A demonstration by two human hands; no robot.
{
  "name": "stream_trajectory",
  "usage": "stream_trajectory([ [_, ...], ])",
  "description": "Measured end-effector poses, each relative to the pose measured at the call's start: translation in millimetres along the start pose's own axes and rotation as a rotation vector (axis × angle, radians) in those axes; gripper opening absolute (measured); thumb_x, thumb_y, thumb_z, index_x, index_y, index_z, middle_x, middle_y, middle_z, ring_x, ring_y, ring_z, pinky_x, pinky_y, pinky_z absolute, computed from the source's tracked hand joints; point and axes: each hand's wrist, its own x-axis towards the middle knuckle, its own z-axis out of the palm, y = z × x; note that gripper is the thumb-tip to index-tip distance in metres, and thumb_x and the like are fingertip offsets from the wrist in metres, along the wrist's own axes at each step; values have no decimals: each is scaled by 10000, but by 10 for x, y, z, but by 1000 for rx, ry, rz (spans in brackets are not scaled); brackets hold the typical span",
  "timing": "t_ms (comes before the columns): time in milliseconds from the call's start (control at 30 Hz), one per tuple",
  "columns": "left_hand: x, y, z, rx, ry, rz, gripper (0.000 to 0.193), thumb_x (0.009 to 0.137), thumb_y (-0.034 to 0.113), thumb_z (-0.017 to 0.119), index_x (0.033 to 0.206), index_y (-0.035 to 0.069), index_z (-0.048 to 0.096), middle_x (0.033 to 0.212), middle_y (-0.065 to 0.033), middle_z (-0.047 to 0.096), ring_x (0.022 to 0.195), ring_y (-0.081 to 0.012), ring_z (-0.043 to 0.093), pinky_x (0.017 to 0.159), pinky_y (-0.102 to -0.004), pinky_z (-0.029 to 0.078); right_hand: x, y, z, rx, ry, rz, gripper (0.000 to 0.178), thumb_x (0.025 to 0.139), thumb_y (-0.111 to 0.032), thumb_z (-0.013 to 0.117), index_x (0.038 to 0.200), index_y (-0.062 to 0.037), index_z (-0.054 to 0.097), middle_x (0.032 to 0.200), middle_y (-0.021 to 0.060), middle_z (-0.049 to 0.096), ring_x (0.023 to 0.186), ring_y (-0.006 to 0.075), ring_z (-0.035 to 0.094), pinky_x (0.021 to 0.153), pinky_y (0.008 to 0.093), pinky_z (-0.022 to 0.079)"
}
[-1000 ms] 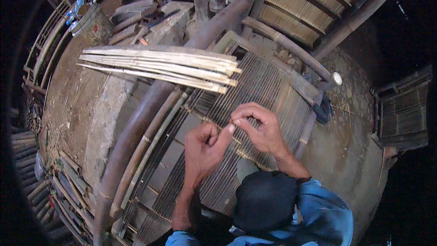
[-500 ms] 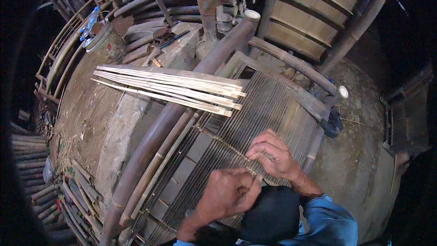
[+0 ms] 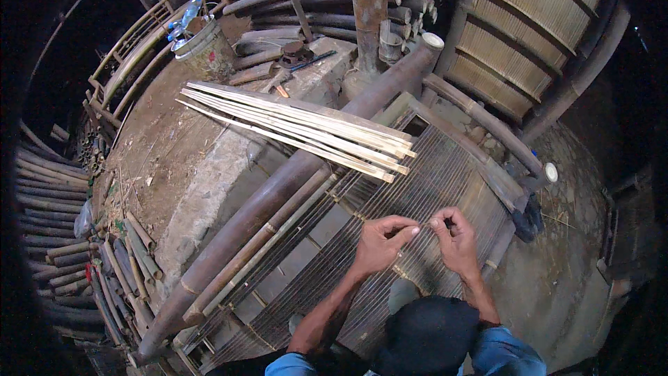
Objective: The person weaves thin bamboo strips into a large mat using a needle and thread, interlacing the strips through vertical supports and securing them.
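Observation:
My left hand (image 3: 381,244) and my right hand (image 3: 456,240) are close together over a slanted frame strung with many thin parallel strands (image 3: 438,174). Each hand has thumb and fingers pinched on the same thin strand (image 3: 424,225), which runs between the fingertips. A bundle of long, pale split bamboo slats (image 3: 306,129) lies across the thick brown bamboo pole (image 3: 271,195) that forms the frame's left side, a little beyond my hands. My dark cap hides the near end of the frame.
A bucket (image 3: 207,52) with plastic bottles stands at the far left on a dirt and concrete ledge (image 3: 202,188). Stacked bamboo poles (image 3: 62,237) line the left edge and the back. A woven slat panel (image 3: 515,35) leans at the far right.
My left hand has come up from low near my body to meet the right hand. Both now sit further right on the strands, and my head has tilted.

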Motion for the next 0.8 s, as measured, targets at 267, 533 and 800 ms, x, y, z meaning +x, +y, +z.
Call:
stream_trajectory([
  [267,65,-131,-2,-120,257,-234,197,885,86,730,1039,-37,742,876,-54,746,774,-103,659,730,-259,541,10,50,203,578,-85,153,142,935,-74,693,955,-51,554,922,25,653,828,86,590,750,272,494],
  [533,17,-341,-10,-267,153,-69,238,921,86,691,1125,-35,713,983,-64,718,818,-86,633,736,-243,512,39,77,392,-86,8,-139,256,847,-37,762,938,-27,523,846,56,651,790,111,625,722,294,534],
  [800,17,-380,10,-338,207,15,338,914,0,679,1237,-62,600,978,-106,720,837,-124,661,731,-253,538,97,155,343,32,5,35,190,865,-84,766,893,-6,595,819,32,678,768,89,629,682,270,519],
])
